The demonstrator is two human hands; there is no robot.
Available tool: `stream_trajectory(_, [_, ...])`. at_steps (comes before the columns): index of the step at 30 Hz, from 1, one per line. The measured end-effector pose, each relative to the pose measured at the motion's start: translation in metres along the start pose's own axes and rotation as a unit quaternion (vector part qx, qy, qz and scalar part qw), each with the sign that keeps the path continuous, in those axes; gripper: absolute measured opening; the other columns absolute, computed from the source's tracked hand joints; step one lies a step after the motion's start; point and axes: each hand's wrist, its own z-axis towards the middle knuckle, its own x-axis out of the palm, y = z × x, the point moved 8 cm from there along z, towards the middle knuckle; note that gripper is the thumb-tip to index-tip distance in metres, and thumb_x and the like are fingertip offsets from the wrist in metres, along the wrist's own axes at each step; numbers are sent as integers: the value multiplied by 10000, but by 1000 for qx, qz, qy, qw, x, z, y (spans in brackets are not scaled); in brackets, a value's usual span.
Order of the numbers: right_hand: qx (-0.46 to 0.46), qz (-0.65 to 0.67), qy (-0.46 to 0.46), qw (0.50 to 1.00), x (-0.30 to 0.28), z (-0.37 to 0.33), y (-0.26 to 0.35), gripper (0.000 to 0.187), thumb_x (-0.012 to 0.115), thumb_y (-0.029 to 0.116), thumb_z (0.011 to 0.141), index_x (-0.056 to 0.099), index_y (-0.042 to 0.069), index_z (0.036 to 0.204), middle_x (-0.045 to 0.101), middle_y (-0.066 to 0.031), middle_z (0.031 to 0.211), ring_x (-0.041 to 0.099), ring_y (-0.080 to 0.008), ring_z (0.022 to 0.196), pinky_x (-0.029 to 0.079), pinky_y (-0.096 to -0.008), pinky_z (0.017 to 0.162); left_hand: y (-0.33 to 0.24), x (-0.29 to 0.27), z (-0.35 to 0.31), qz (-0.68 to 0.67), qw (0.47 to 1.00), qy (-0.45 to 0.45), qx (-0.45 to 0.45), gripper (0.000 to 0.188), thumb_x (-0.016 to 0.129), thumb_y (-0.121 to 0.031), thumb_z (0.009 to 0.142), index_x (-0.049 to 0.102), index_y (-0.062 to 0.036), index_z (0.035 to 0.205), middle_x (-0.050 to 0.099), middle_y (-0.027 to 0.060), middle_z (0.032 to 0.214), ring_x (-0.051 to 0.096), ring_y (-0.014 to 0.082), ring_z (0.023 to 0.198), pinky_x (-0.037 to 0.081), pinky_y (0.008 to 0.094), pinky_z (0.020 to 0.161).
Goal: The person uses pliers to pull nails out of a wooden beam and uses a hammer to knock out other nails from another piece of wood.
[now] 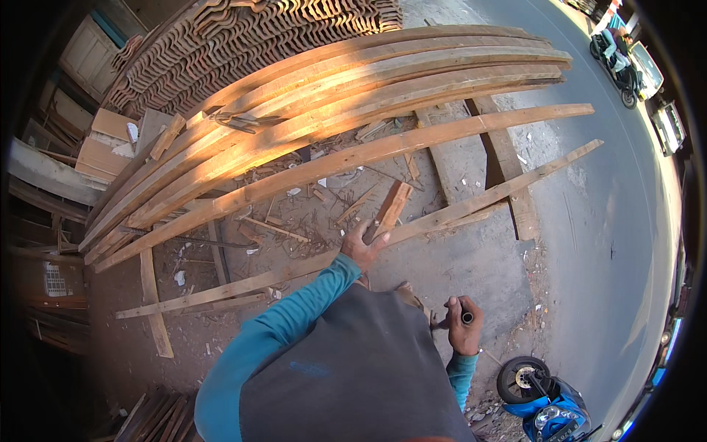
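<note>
My left hand (361, 247) is closed around the lower end of a short wood block (394, 202), which tilts up and away from me. Just beneath it runs a long, thin timber beam (294, 270), crossing in front of my body. My right hand (465, 328), lower and to the right, grips a tool with a dark, hollow-ended tubular handle (467, 317). The tool's other end is mostly hidden by my fingers and body, so its kind cannot be made out.
Several long beams (346, 99) lie side by side across wooden supports (508, 169), with pincers (239, 121) on top. Stacked roof tiles (243, 59) stand behind. Wood scraps litter the ground. A blue motorcycle (556, 409) is at lower right, beside a road (611, 221) with a rider.
</note>
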Motion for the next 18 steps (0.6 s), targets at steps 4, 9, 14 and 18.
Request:
stream_trajectory(4, [-78,85,-12,993,-60,21,61,400,594,321,998,614,-31,810,497,-8,578,479,-99,515,363,-275,491,39,-18,11,-90,987,-97,-92,732,796,-456,791,544,58,1248,686,178,1031,671,261,947,526,391,852])
stream_trajectory(9, [-200,216,-84,952,-107,39,124,446,544,394,1007,590,-16,838,447,-12,576,432,-106,491,377,-277,499,53,-65,39,-21,985,-141,-94,757,831,-453,736,557,53,1228,664,204,1091,656,268,1003,519,400,862])
stream_trajectory(14, [-241,404,-173,865,-107,101,143,353,518,347,1037,534,55,840,339,31,607,361,-87,512,416,-277,594,81,-107,76,57,967,-229,-97,717,827,-386,700,579,60,1204,642,242,1119,647,363,1011,511,439,877])
stream_trajectory(18, [-146,509,-187,828,-44,192,143,293,571,291,997,539,52,830,374,17,612,420,-122,549,428,-319,597,90,-146,114,151,956,-250,-35,696,803,-363,706,584,69,1206,643,263,1107,624,377,1060,489,454,924])
